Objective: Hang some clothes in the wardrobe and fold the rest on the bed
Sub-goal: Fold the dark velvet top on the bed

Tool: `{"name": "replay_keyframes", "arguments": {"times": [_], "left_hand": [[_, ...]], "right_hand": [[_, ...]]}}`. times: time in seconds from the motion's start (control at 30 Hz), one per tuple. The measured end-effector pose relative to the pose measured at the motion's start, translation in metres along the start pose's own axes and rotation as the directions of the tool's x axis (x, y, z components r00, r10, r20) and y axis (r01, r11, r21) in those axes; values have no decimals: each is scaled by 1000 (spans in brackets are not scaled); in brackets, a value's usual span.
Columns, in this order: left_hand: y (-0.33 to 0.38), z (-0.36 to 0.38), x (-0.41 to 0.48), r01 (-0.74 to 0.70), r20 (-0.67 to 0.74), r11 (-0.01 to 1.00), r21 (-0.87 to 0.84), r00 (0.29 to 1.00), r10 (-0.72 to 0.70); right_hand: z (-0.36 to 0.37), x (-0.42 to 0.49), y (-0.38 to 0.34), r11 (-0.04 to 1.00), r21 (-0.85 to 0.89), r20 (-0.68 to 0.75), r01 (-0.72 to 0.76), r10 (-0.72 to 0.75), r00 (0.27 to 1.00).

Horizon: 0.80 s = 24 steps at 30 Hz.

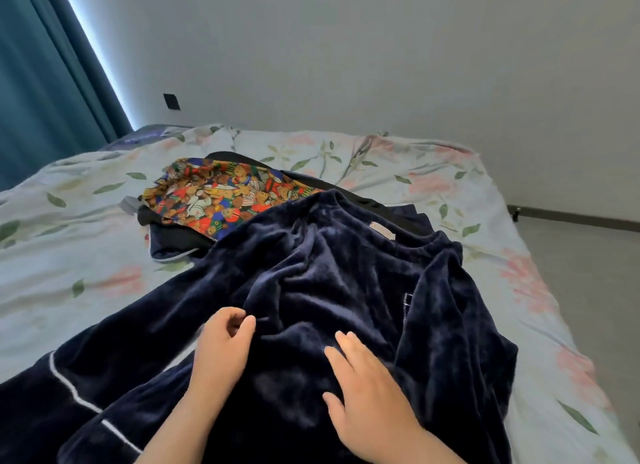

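Pinching with thumb and fingers, the left hand [221, 346] has a narrow grip on a small fold of the dark blue fuzzy top [332, 290]. That fold sits right at the fingertips, and the rest of the top spreads out ahead of the hand and to both sides of it. One sleeve with a thin white stripe [69, 387] runs off to the left, near the bottom edge. Farther back on the left lies a bright shirt with a bear print [221, 197] on top of some black clothes [173, 235] (they look loosely piled, not folded). Just right of the left hand, the right hand [367, 391] lies flat on the top with straight, spread fingers; its grip is wide and holds nothing. The neck of the top [391, 235] points away from the person. Under it all is the bed [433, 172] with its flowery sheet.
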<state>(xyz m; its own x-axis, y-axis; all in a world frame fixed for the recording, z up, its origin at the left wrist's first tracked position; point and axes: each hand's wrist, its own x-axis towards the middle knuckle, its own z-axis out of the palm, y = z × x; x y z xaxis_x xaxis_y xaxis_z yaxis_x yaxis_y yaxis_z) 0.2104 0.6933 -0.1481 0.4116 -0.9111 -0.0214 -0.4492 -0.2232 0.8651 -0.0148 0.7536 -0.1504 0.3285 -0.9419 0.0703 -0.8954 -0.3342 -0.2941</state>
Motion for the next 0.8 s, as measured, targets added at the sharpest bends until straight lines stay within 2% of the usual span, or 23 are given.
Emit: {"name": "replay_keyframes", "arguments": {"times": [0.07, 0.13, 0.2, 0.23, 0.3, 0.4, 0.43, 0.5, 0.57, 0.63, 0.73, 0.77, 0.8], "left_hand": [[-4, -3, 31, -6, -75, 1000, 23, 997, 8], [-10, -3, 56, 56, -127, 998, -27, 990, -59], [-14, -2, 72, 133, -154, 990, -46, 978, -139], [-17, -2, 80, 110, -179, 993, 34, 979, -102], [-20, -4, 99, -8, -209, 957, 289, 975, 71], [-17, -18, 140, -84, -229, 815, 574, 939, 258], [-16, -23, 153, -61, -206, 761, 646, 946, 251], [-11, -34, 171, -6, -88, 667, 745, 990, 107], [-4, -42, 178, -1, 67, 669, 743, 995, -74], [17, -53, 174, 15, 137, 740, 672, 980, -145], [69, -65, 147, -12, 183, 897, 441, 980, -77], [86, -65, 128, -59, 240, 924, 378, 970, -37], [99, -62, 104, -105, 313, 932, 347, 950, -9]], "right_hand": [[7, 29, -13, 995, 91, 39, 35, -38, 999], [17, 50, -14, 981, 191, 170, -23, -10, 985], [30, 63, -9, 988, 142, 263, -62, 23, 965], [40, 67, -5, 990, 119, 313, -74, 33, 949], [51, 72, 0, 990, 116, 364, -82, 34, 931], [56, 75, 5, 984, 151, 405, -97, 28, 914], [56, 74, 5, 981, 165, 403, -99, 24, 915], [57, 74, 6, 979, 178, 403, -97, 18, 915], [58, 75, 6, 976, 190, 406, -110, 24, 913], [53, 76, 5, 968, 209, 437, -140, 36, 899], [41, 81, 7, 945, 272, 494, -184, 27, 869], [35, 84, 9, 912, 333, 528, -241, 31, 849], [28, 88, 10, 830, 446, 550, -336, 42, 834]]}}
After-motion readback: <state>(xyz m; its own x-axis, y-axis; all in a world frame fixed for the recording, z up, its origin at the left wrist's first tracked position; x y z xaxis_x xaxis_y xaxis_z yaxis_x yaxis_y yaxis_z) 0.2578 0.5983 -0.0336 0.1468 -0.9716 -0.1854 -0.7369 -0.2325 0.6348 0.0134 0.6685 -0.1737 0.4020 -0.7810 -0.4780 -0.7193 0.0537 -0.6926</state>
